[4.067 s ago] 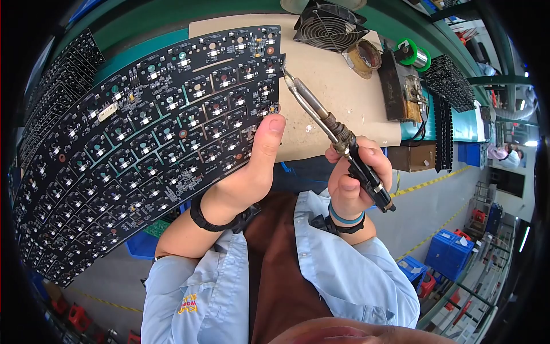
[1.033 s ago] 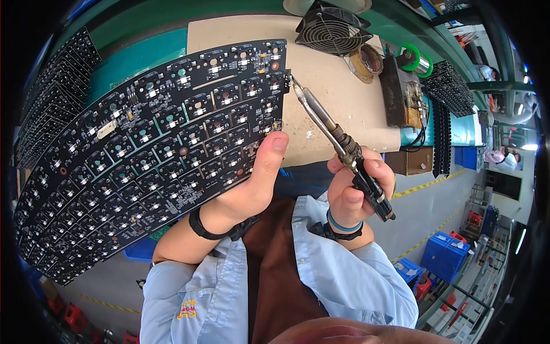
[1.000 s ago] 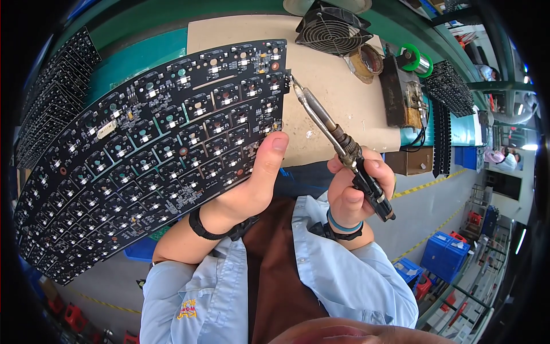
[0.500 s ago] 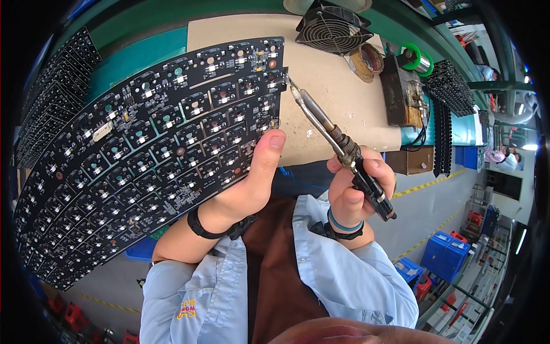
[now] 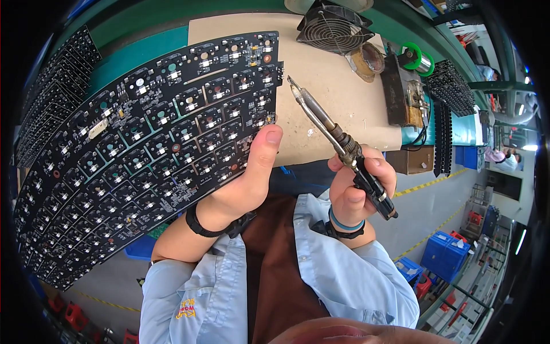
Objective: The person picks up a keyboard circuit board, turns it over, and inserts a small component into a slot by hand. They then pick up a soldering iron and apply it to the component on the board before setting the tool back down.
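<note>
A long black keyboard circuit board (image 5: 172,140), dotted with white and metal parts, is tilted up and spans the left half of the view. My left hand (image 5: 246,183) grips its lower right edge, thumb raised along the side and the other fingers hidden behind. In my right hand (image 5: 366,183) is a soldering iron (image 5: 329,123) with a thin feed tube along its barrel and a black handle. Its tip points up and left, a small gap away from a connector (image 5: 281,73) on the board's right edge.
Beige board (image 5: 338,97) covers the bench. A black fan (image 5: 333,28), a round brown dish (image 5: 366,62), a dark metal box (image 5: 401,92) and a green-rimmed solder spool (image 5: 423,62) stand at the back. Stacked circuit boards (image 5: 60,92) sit far left; more boards (image 5: 451,86) are at right.
The circuit board has shifted slightly left and up with my left hand. A gap has opened between its edge connector and the iron's tip; my right hand has barely moved.
</note>
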`<state>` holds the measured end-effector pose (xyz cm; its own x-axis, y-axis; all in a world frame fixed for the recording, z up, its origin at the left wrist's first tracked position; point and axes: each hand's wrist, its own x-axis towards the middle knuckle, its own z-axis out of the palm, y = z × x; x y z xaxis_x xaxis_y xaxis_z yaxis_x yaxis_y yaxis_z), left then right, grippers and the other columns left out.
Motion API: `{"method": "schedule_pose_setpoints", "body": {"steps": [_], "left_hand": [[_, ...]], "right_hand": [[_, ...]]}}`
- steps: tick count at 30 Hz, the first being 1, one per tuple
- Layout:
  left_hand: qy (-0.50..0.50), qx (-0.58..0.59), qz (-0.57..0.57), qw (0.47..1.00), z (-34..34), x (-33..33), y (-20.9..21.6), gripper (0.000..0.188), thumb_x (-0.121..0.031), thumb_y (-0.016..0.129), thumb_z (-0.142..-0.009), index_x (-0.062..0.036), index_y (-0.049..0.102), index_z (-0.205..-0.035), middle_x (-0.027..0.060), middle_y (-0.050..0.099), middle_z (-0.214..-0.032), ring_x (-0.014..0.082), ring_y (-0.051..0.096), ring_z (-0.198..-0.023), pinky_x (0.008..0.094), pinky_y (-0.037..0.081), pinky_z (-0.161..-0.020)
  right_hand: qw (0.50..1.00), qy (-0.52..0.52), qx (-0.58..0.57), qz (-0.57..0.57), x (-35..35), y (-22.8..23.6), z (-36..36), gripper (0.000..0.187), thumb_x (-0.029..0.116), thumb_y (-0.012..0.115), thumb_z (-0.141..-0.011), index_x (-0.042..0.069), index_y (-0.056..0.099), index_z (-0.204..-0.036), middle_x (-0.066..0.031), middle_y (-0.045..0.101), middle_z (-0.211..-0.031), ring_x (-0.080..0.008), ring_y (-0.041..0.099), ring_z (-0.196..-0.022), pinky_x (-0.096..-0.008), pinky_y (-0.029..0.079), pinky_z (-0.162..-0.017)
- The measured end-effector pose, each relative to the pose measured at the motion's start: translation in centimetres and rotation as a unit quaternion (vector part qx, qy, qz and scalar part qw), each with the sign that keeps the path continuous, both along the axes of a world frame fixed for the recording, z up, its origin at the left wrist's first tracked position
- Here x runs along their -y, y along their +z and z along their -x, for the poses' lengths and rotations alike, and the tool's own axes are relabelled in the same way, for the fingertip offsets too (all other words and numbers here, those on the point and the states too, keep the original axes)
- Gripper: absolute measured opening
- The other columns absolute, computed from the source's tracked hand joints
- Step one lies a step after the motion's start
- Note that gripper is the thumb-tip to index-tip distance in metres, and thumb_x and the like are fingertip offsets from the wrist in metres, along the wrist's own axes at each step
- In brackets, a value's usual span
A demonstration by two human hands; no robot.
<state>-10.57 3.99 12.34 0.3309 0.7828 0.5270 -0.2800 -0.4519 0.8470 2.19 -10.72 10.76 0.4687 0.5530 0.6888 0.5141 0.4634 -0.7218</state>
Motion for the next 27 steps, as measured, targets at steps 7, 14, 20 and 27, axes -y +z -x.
{"method": "schedule_pose_setpoints", "body": {"steps": [7,14,20,27], "left_hand": [[-0.001,-0.006,-0.002,1.000,0.3,-0.1,-0.1,0.020,-0.005,0.071,-0.089,0.0042,0.067,-0.106,0.0101,0.069,-0.101,0.0188,0.066,-0.084,0.0290,0.052,-0.079],[-0.006,-0.039,-0.038,0.999,0.7,-0.5,-0.8,0.023,-0.003,0.069,-0.089,0.0045,0.065,-0.110,0.0094,0.069,-0.102,0.0181,0.066,-0.087,0.0289,0.052,-0.081],[0.043,0.034,0.091,0.994,0.9,-0.6,-1.0,0.029,-0.003,0.066,-0.090,0.0032,0.061,-0.117,0.0088,0.067,-0.104,0.0171,0.064,-0.093,0.0306,0.050,-0.088],[0.037,0.037,0.102,0.993,2.4,-0.8,-1.1,0.026,-0.002,0.067,-0.089,0.0021,0.062,-0.114,0.0082,0.067,-0.104,0.0168,0.064,-0.091,0.0307,0.051,-0.086]], "right_hand": [[1.000,0.005,-0.020,-0.014,-0.3,-0.2,0.3,0.056,0.039,0.073,-0.088,0.003,0.049,-0.124,-0.0229,0.060,-0.106,-0.0292,0.062,-0.077,-0.0386,0.053,-0.062],[0.996,-0.065,-0.049,0.018,0.6,-0.6,-1.4,0.047,0.028,0.072,-0.089,-0.001,0.053,-0.121,-0.0204,0.060,-0.104,-0.0271,0.062,-0.079,-0.0375,0.052,-0.068],[0.958,-0.269,-0.082,0.064,1.1,-0.2,-10.8,0.033,0.012,0.060,-0.096,-0.002,0.057,-0.126,-0.0154,0.065,-0.111,-0.0146,0.063,-0.085,-0.0248,0.049,-0.071],[0.940,-0.269,-0.191,0.088,0.1,-3.7,-12.2,0.035,0.014,0.058,-0.098,0.002,0.055,-0.131,-0.0097,0.066,-0.110,-0.0111,0.062,-0.089,-0.0231,0.048,-0.070]]}}
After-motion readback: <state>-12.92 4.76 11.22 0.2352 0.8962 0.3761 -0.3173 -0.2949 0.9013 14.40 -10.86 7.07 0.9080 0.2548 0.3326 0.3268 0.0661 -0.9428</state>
